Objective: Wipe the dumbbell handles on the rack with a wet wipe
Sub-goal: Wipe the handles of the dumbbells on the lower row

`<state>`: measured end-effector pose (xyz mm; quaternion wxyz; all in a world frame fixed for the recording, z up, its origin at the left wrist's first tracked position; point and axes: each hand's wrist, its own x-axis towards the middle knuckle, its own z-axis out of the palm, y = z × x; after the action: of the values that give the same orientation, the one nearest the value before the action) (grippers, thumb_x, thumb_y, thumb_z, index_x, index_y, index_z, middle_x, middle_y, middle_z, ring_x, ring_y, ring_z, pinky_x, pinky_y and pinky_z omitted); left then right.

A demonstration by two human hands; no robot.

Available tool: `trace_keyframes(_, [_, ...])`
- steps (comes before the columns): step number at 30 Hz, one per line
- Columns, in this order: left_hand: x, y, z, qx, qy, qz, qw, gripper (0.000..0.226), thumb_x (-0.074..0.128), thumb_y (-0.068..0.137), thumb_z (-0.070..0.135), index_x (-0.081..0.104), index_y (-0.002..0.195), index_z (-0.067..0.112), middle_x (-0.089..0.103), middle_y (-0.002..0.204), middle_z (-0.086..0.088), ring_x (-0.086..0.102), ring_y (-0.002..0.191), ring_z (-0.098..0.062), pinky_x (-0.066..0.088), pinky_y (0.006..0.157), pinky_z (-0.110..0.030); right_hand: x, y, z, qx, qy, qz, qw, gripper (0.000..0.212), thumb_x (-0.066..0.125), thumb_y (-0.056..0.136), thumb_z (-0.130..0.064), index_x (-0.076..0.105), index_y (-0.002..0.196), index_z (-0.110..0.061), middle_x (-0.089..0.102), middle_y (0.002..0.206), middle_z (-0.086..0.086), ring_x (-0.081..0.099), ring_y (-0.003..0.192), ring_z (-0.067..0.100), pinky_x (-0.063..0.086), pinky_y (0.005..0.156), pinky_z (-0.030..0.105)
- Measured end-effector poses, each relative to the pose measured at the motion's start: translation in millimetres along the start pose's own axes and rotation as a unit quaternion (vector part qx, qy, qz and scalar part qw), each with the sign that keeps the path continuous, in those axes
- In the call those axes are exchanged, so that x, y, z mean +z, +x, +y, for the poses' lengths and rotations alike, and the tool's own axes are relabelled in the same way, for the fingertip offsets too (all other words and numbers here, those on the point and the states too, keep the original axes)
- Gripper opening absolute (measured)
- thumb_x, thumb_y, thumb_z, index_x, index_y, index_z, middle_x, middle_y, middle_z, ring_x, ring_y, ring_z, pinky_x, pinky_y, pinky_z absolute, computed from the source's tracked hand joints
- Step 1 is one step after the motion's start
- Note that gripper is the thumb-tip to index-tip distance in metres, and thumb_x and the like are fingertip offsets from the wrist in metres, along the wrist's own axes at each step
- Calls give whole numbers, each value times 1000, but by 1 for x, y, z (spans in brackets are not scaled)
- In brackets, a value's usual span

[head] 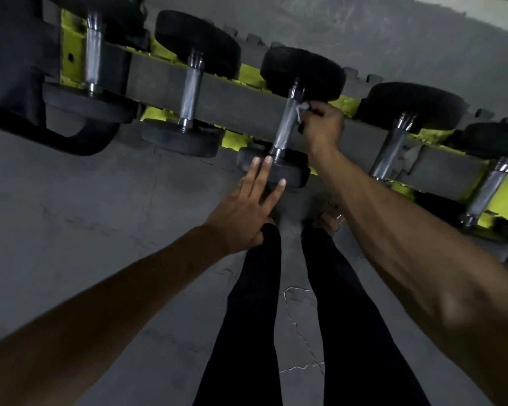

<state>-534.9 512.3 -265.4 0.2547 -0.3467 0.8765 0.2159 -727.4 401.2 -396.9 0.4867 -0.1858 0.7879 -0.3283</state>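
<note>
Our right hand [320, 128] pinches the wet wipe [302, 107] on the handle [285, 127], left hand [247, 206] flat; hard strokes may roll the dumbbell [292, 174] toward 6 o'clock.

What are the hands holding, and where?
The right hand pinches a wet wipe against the dumbbell handle, near its far end. The left hand holds nothing.

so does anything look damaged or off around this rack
Yellow paint on the rack is chipped and patchy, and the concrete floor has pale cracks between the person's legs. The dumbbells sit in an even row.
</note>
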Motion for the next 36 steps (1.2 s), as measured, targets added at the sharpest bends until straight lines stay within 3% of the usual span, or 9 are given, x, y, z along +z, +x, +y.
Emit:
trace_keyframes(6, [-1, 0, -2, 1, -10, 8, 1000, 113, 68, 79, 45, 5, 166, 8, -20, 162, -38, -10, 154, -54, 23, 124, -59, -7, -43, -12, 130, 46, -113, 984, 29, 58, 89, 8, 68, 74, -14, 70, 72, 6, 62, 65, 21, 54, 70, 37])
trace_keyframes(15, [9, 3, -2, 6, -5, 14, 1000, 113, 65, 81, 47, 0, 166, 10, -26, 161, -38, -12, 154, -54, 22, 124, -58, 17, 8, -38, 250, 394, -142, 873, 39, 29, 100, -18, 65, 100, -6, 71, 92, 11, 69, 88, 25, 49, 94, 45])
trace_keyframes(19, [6, 2, -2, 3, -12, 11, 1000, 112, 64, 81, 43, 0, 166, 10, -28, 160, -37, -15, 153, -54, 20, 124, -59, 25, -15, -33, 143, 359, 14, 922, 14, 54, 93, -2, 63, 103, -5, 67, 86, 12, 65, 72, 22, 56, 73, 40])
trace_keyframes(21, [6, 2, -2, 2, -16, 7, 1000, 112, 65, 81, 43, -1, 166, 10, -30, 160, -37, -17, 153, -54, 19, 124, -59, 21, -30, -27, 1, 196, 93, 976, 7, 69, 89, -8, 66, 95, -8, 68, 87, 6, 64, 76, 18, 58, 76, 42])
trace_keyframes(23, [7, 3, -3, 0, -16, 9, 1000, 113, 65, 81, 42, -1, 166, 9, -30, 160, -37, -17, 153, -54, 20, 123, -60, 12, -42, -17, -195, -45, 102, 974, 7, 68, 91, -17, 66, 95, -11, 64, 100, 4, 61, 89, 17, 54, 78, 38])
trace_keyframes(26, [8, 4, -3, 3, -10, 10, 1000, 111, 62, 82, 41, -3, 165, 9, -30, 159, -39, -17, 152, -55, 20, 123, -60, -3, -42, -7, -456, -286, 53, 841, 17, 60, 96, -20, 69, 104, -9, 62, 114, 10, 57, 99, 27, 48, 72, 34])
trace_keyframes(28, [9, 4, -4, 5, -6, 9, 1000, 108, 60, 84, 39, -4, 165, 8, -30, 158, -39, -16, 152, -55, 20, 123, -60, -11, -29, -9, -520, -384, 11, 763, 21, 58, 97, -21, 70, 112, -12, 65, 124, 5, 60, 99, 31, 50, 66, 37])
trace_keyframes(33, [8, 4, -1, -2, -2, 0, 1000, 107, 59, 85, 39, -5, 165, 8, -31, 158, -39, -17, 152, -56, 20, 123, -60, 0, -23, -46, -488, -604, -72, 626, 19, 49, 94, -14, 63, 105, -9, 69, 106, 9, 67, 75, 37, 51, 57, 35])
trace_keyframes(36, [1, 4, 0, -9, 1, -20, 1000, 108, 60, 86, 42, -6, 165, 9, -32, 157, -39, -18, 152, -55, 19, 123, -59, 29, -41, -82, -339, -734, -232, 541, 25, 49, 99, -15, 64, 117, -7, 67, 119, 12, 67, 104, 35, 53, 81, 42])
